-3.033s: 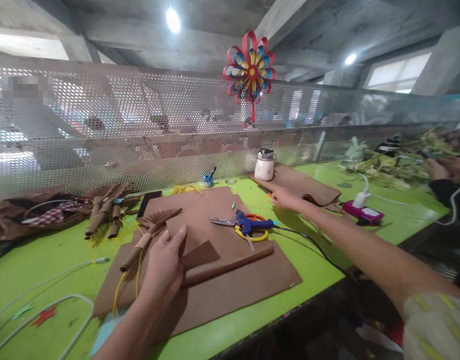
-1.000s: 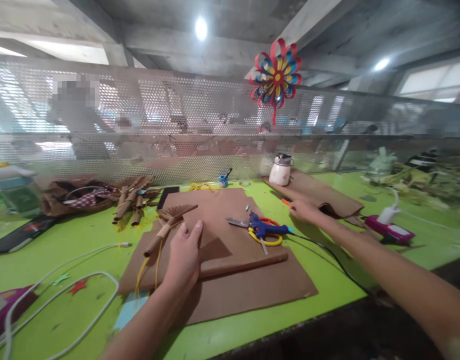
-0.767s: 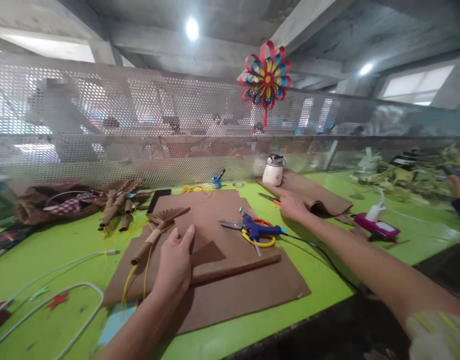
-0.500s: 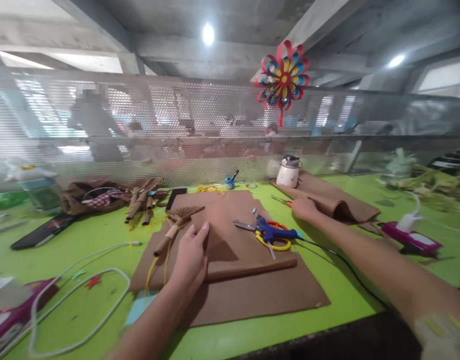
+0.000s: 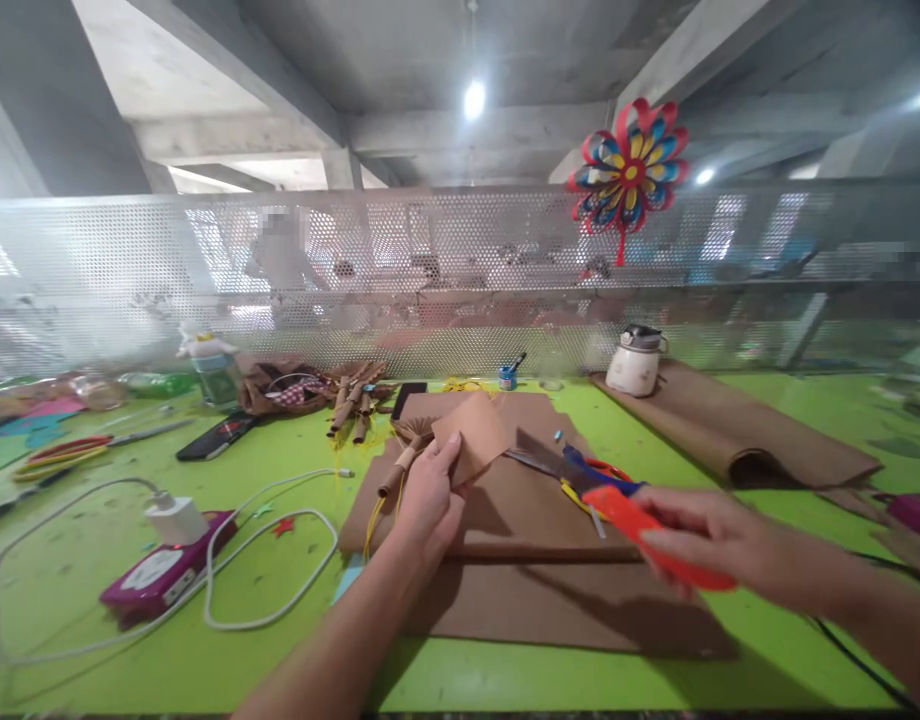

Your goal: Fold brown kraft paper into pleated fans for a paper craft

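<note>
Pinching a brown paper piece [image 5: 475, 440] by its lower left edge, the left hand [image 5: 430, 505] holds it tilted up off the stacked brown sheets [image 5: 550, 600] at the middle of the green tabletop [image 5: 92, 660].

Head view, near field:
- The piece is flat, matte and roughly four-sided, with its upper edge free in the air. It looks thin and light and should bend or crease easily, so a hold near an edge with thumb over fingers suits it.
- The right hand [image 5: 719, 545] is closed around an orange tool [image 5: 625, 510], low above the sheets' right side. The tool is motion-blurred and I cannot tell its kind. Judged rigid, smooth plastic and light, it is best gripped along the body.
- Scissors [image 5: 595, 468] lie on the sheets between the two hands.
- A rolled paper fan [image 5: 400, 465] lies just left of the left hand.

Head view, further out:
- A white cable [image 5: 265, 600] loops at left.
- A folded brown sheet [image 5: 737, 440] and a white jar [image 5: 634, 360] sit at right rear.
- A paper pinwheel [image 5: 629, 170] hangs above the mesh screen.
</note>
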### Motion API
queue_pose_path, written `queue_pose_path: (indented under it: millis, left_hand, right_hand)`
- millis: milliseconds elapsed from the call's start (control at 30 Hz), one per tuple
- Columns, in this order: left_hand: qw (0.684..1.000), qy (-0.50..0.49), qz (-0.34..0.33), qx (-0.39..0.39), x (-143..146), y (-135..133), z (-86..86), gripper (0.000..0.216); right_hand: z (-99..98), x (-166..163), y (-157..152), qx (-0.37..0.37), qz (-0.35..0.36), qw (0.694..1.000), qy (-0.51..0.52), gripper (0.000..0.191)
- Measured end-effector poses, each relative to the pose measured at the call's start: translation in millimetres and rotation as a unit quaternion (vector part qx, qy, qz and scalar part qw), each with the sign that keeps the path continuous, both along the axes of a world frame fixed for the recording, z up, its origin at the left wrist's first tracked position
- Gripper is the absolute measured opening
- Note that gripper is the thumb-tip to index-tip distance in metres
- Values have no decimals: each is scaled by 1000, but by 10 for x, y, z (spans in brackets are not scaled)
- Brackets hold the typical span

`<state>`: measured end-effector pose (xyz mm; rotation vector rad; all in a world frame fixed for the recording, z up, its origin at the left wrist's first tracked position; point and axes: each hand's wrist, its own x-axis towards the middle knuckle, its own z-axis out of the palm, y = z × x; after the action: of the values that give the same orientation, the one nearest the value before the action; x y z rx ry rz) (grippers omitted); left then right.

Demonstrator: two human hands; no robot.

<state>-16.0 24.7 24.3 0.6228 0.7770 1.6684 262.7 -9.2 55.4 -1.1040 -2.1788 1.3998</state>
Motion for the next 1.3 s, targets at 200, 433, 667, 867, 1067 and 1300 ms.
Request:
queue_pose_path:
  millis: [200, 433, 667, 867, 1067, 1300]
  left_hand:
    - [1000, -4, -5, 14, -6, 10, -38, 17]
    - [1000, 4, -11, 19, -4, 11, -92, 17]
    - [1000, 10, -15, 22, 4, 9, -92, 17]
    - [1000, 10, -10, 24, 6, -11, -71, 16]
    - [1000, 15, -18, 19, 46, -29, -72, 19]
    - [999, 41, -13, 6, 86, -71, -23, 19]
  right_hand:
    - [-194, -263, -371, -67, 1, 996, 52, 31]
    - [-150, -337, -326, -88, -39, 994, 59, 33]
    - [-188, -352, -338, -87, -56, 992, 71, 31]
    - [-211, -318, -366, -84, -54, 993, 69, 34]
    - [-225, -322, -354, -78, -65, 992, 76, 32]
    - [-260, -327, -344, -88, -83, 989, 87, 33]
